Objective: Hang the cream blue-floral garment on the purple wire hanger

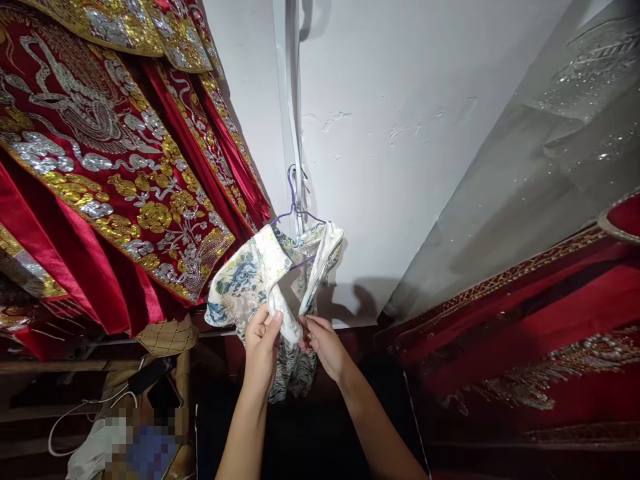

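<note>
A white garment (240, 283) with blue and green flower print hangs from a purple wire hanger (291, 193). The hanger is hooked on a white cord or strip in front of the wall. My left hand (263, 339) pinches the garment's white collar edge between thumb and fingers. My right hand (323, 340) is closed on the lower part of the other front edge, close beside my left hand. Its fingertips are partly hidden by the cloth. The neckline stands apart above both hands, and the lower cloth hangs behind them.
Red costumes with gold and silver embroidery (155, 217) hang at the left. A sheer sparkling white cloth (500, 173) and a red beaded garment (540, 333) hang at the right. Lower left, a wooden rack (183, 380) stands near a white cable (55, 427). Behind is a white wall (380, 73).
</note>
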Available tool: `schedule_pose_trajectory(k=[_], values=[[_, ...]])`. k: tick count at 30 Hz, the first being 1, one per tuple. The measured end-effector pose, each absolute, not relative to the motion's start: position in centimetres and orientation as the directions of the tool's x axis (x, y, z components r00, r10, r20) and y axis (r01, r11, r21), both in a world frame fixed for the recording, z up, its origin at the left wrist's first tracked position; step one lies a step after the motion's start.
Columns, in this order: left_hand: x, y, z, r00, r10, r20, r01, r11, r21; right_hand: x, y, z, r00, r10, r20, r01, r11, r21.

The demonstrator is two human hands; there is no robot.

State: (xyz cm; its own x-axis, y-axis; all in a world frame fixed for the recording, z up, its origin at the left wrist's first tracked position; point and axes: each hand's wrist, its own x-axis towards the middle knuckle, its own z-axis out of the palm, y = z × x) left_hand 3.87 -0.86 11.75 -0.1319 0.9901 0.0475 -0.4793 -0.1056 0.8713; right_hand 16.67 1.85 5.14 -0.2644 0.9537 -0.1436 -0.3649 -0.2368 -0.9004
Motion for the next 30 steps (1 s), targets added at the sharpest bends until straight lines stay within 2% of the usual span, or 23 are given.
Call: schedule_pose_trajectory(k=[2,4,7,9,13,18,20,24,27,30], values=[[3.5,-0.4,10.0,-0.227,0.969,0.099,-0.467,-0.197,0.862,16.9,1.5,5.5,-0.249,0.962,-0.109,-0.313,-0.187,-0.931],[3.2,-0.1,7.6,-0.274,0.95,0.149,-0.351,-0.243,0.904,17.1,1.0,5.8,-0.25,0.965,-0.077,-0.237,-0.138,-0.962],[3.5,0.0,4.2,-0.215,0.954,0.211,-0.075,-0.231,0.97,17.1,0.3,6.1,-0.287,0.957,-0.047,-0.144,-0.091,-0.985],[4.0,-0.2,2.9,-0.149,0.959,0.242,0.032,-0.24,0.97,16.9,0.2,6.5,-0.322,0.946,-0.051,-0.094,-0.085,-0.992],[4.7,-0.7,3.5,-0.078,0.957,0.278,0.052,-0.275,0.96,16.9,1.1,8.3,-0.417,0.904,-0.096,-0.067,-0.135,-0.989],[4.4,-0.3,5.1,-0.089,0.94,0.329,0.04,-0.326,0.944,18.0,3.3,11.2,-0.506,0.858,-0.095,-0.062,-0.146,-0.987],[4.2,-0.1,5.0,-0.069,0.936,0.345,0.103,-0.337,0.936,18.5,4.5,12.8,-0.455,0.887,-0.079,-0.094,-0.136,-0.986],[3.9,0.5,3.8,0.036,0.922,0.385,0.287,-0.378,0.88,19.2,8.3,17.1,-0.196,0.98,-0.03,-0.202,-0.07,-0.977],[3.8,1.1,2.6,0.128,0.903,0.411,0.384,-0.427,0.819,19.0,10.6,20.6,-0.119,0.993,0.027,-0.304,-0.011,-0.953],[3.5,2.0,2.0,0.217,0.887,0.408,0.446,-0.462,0.767,18.7,11.0,22.6,-0.074,0.991,0.115,-0.339,0.084,-0.937]])
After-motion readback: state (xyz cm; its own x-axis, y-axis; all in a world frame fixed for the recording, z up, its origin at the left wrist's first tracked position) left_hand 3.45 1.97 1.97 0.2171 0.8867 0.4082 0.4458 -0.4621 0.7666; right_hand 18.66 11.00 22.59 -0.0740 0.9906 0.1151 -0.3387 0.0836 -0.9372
